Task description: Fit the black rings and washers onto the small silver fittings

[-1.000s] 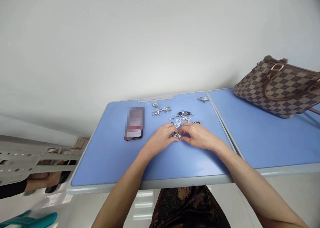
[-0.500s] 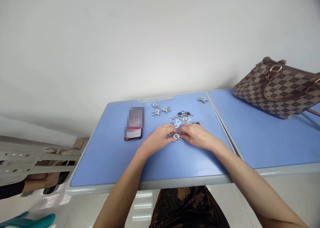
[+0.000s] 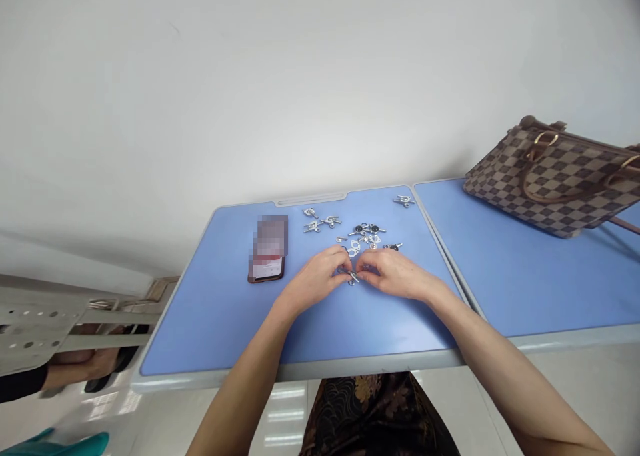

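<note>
My left hand and my right hand meet over the middle of the blue table. Both pinch one small silver metal part between their fingertips, just above the tabletop. Behind the hands lies a scatter of several small silver metal parts, a few with black pieces. Further loose parts lie to the back left and one part at the back right corner.
A phone in a dark case lies left of the parts. A brown checkered handbag stands on the adjoining blue table at right. At the far left are a grey perforated metal rack and another person's arm.
The hands have stayed together on the small part, turning it slightly; the view has shifted a little.
</note>
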The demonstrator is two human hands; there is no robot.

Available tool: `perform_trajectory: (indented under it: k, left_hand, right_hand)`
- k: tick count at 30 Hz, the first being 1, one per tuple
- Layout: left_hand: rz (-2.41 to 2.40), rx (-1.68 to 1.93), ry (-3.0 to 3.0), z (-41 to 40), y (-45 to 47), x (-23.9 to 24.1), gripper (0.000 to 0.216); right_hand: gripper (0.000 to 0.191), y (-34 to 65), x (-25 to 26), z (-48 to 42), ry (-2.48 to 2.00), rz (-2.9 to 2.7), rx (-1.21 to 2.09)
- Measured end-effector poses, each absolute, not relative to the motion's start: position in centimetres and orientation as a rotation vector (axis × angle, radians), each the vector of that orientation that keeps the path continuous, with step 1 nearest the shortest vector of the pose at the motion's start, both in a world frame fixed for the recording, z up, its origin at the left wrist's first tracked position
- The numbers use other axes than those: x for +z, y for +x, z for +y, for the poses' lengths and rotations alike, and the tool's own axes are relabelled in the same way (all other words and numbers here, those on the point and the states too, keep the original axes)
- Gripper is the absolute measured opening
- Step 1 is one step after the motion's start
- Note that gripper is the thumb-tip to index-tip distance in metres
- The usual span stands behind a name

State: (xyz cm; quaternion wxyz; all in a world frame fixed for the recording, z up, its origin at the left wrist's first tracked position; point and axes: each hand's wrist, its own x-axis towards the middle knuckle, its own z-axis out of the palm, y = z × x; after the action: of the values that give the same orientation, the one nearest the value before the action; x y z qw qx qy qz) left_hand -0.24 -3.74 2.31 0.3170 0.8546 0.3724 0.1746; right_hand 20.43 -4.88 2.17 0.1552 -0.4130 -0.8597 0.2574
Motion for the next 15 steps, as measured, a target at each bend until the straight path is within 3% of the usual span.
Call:
perform_trajectory:
  k: [8, 15]
  left_hand:
    - [0.984, 0.418, 2.164, -3.84, -0.31, 2.42, 0.003]
    - [0.969, 0.344, 2.172, -3.45, -1.05, 2.42, 0.024]
  right_hand:
    - [0.012, 20.41, 1.92, -4.84, -1.111, -2.419, 0.845]
    - [0.013, 20.83, 1.88, -4.48, -1.191, -2.295, 1.059]
